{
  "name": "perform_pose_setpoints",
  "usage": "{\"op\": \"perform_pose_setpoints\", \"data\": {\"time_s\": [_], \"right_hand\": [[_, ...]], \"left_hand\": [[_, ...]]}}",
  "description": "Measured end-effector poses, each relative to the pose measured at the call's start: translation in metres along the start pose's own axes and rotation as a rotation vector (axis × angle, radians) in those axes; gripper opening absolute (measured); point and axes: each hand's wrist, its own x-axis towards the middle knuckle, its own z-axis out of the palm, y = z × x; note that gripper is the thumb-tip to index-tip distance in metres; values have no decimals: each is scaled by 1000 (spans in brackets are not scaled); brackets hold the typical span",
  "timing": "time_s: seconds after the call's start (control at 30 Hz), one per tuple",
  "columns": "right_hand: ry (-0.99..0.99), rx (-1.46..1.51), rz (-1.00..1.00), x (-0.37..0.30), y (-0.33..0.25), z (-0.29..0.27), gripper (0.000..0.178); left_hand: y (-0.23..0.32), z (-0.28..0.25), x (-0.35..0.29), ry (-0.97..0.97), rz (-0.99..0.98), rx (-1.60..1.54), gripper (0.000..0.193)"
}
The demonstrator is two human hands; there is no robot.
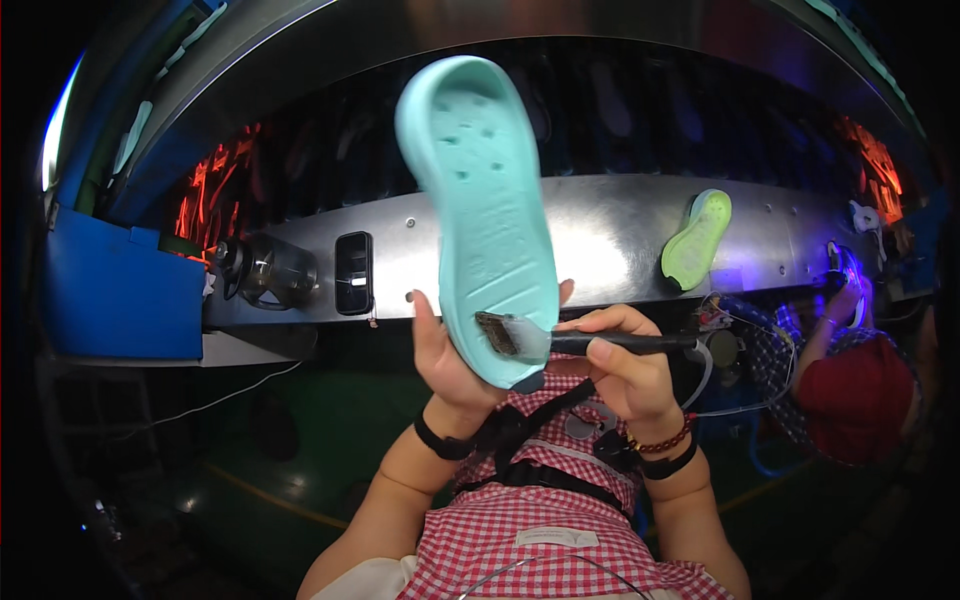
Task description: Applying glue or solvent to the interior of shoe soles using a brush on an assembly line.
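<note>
A light teal shoe sole (488, 220) with a raised rim stands tilted up in front of me, its inner face toward me. My left hand (450, 365) grips its lower end from behind, thumb at the left edge, part of the fingers hidden. In my right hand (630, 365) is a brush (620, 343) with a black handle, pinched between thumb and fingers. The dark bristles rest on the inner face near the sole's lower end. A clear tube (703, 375) runs from the end of the handle.
Beyond my hands runs a metal ledge (600, 235) with a dark conveyor behind it. On the ledge lie a yellow-green sole (698, 240), a phone (353, 272) and a glass jug (280, 272). At the right sits another person (860, 390) in a red head covering.
</note>
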Motion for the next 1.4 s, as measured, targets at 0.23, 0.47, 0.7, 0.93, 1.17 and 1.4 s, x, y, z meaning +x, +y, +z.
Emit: {"op": "perform_pose_setpoints", "data": {"time_s": [0.23,0.47,0.7,0.93,1.17,1.4], "right_hand": [[-124,-519,-202,-5,-18,6,22],[-229,-653,-223,7,-23,5,23],[-318,-600,-159,13,-36,3,21],[-267,-803,-231,18,-42,4,21],[-603,-784,-219,7,-45,11,18],[-752,-1173,-159,18,-68,0,18]], "left_hand": [[1,-19,5,-41,-102,-85,69],[5,-22,9,-38,-101,-41,69],[12,-24,11,-20,-59,189,70],[26,-23,17,-80,-70,231,65],[39,-19,24,-19,-371,58,50],[43,-5,27,-71,-756,439,45]]}}
